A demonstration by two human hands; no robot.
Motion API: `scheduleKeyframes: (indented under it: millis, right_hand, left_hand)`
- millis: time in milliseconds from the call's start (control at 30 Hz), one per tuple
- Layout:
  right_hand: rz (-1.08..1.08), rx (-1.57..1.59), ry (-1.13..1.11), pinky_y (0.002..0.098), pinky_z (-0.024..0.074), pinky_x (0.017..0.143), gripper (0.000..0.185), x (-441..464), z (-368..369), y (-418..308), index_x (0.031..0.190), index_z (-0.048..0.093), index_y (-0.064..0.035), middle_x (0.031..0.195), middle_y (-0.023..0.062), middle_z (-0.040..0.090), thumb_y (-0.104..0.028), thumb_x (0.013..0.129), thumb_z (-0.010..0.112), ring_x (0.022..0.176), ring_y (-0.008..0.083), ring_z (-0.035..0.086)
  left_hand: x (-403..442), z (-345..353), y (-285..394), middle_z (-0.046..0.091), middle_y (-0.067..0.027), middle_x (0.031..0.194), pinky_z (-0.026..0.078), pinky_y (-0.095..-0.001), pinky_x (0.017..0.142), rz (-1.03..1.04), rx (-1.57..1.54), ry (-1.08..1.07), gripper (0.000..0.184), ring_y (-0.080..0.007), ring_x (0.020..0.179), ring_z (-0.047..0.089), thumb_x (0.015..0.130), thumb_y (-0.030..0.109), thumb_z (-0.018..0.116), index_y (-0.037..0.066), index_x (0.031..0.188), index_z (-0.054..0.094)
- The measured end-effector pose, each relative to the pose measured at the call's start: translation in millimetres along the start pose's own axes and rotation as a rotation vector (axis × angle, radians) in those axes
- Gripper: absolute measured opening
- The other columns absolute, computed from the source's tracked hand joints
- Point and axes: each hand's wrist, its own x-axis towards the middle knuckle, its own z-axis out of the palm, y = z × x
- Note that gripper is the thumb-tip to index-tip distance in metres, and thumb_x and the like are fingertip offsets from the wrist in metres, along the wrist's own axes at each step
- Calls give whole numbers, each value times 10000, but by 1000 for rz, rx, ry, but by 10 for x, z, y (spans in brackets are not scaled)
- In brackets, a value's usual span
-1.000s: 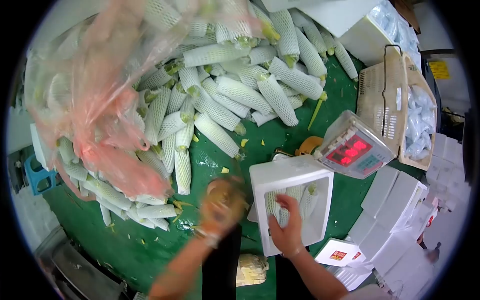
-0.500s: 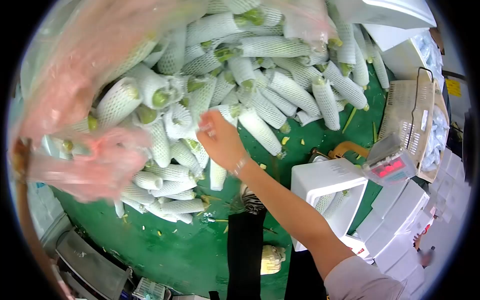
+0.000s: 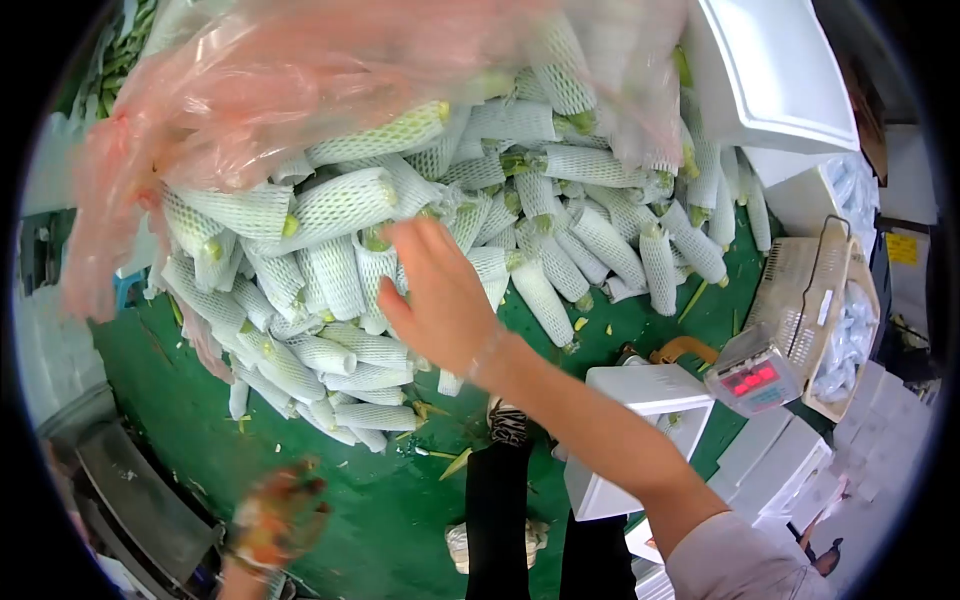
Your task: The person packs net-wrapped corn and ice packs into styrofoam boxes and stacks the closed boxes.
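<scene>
My right hand [image 3: 440,295] reaches over the middle of a big pile of vegetables in white foam net sleeves [image 3: 335,210], pale green ends showing. Its thumb stands apart from the fingers; I see nothing held, and whether the fingertips touch a sleeve I cannot tell. My left hand [image 3: 280,515], blurred and seemingly in a stained glove, is low on the left above the green floor, fingers apart and nothing visible in it. A pinkish clear plastic bag [image 3: 250,95] drapes over the top and left of the pile.
Right of my legs stands a white foam box [image 3: 645,378] beside a scale display with red digits [image 3: 750,378]. A beige crate [image 3: 795,285] holds clear plastic. Another white foam box [image 3: 790,75] is at upper right. Scraps lie on the green floor [image 3: 330,500].
The plastic bag has moved up and back, uncovering more sleeved vegetables at left. My left hand has come into view at lower left, away from the bag. My right hand's fingers have spread.
</scene>
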Motion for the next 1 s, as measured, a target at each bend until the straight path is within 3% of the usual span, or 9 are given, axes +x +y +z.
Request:
scheduleKeyframes:
  millis: [133,267,467,600,767,833,867,933,1000]
  right_hand:
    - [257,-255,-162,421,445,839,385,705,-197,-86,1098,476,8,1110,231,502,-158,765,579,1004,380,520]
    - [-368,-541,1,415,480,788,417,1528,-291,130,1108,509,-5,979,203,604,-239,775,597,888,357,597]
    - [314,15,-863,451,424,874,586,3856,-1041,-375,1262,444,-59,1193,181,524,-314,775,650,1063,334,520]
    - [-44,-91,92,380,482,772,498,2392,-657,-311,1187,444,-23,947,177,603,-222,767,623,867,311,594]
    - [-100,-577,-79,399,437,828,509,1297,-305,128,1096,465,21,981,178,559,-226,706,680,933,322,538]
    - [-126,-707,-213,416,413,863,536,1224,-107,267,1104,462,19,1019,188,541,-241,695,690,972,335,512]
    - [-127,-758,-261,424,401,876,549,1320,-30,344,1111,460,19,1044,194,532,-249,692,692,993,341,500]
    - [-109,-859,-364,431,387,889,569,1364,89,358,1125,456,19,1086,200,515,-260,690,694,1017,341,487]
    - [-54,-968,-449,429,384,890,582,1346,86,242,1138,452,20,1121,200,501,-266,691,692,1023,332,486]
  left_hand:
    - [414,177,244,589,-148,1134,486,-355,817,148,-158,240,417,-297,991,596,715,48,695,43,1108,556]
    - [1246,-770,-161,526,-185,1233,406,-384,962,306,66,732,526,-345,1130,498,739,55,679,-17,1220,479]
    - [1828,-2425,-1336,448,-147,1343,323,-333,1044,125,-146,904,542,-268,1231,433,839,203,605,26,1319,426]
    - [1732,-2857,-1644,533,-127,1247,389,-295,959,13,-124,964,451,-228,1120,503,923,307,487,31,1280,472]
    - [1277,-1138,-1004,618,-116,1049,458,-296,794,0,-299,1271,299,-194,904,582,890,167,533,2,1138,559]
    - [1337,-368,-761,624,-75,907,460,-227,680,-218,-640,915,236,-124,774,581,873,162,575,1,1043,609]
    - [1552,118,-730,614,-58,896,465,-208,669,195,-1348,920,261,-108,768,584,877,169,582,10,1083,591]
    - [1904,360,-470,621,-67,929,491,-237,686,-112,-1631,746,299,-133,781,597,868,163,591,17,1127,562]
    - [2351,413,-291,564,-90,1144,487,-295,841,-202,-1078,885,497,-233,966,575,821,270,614,27,1231,474]
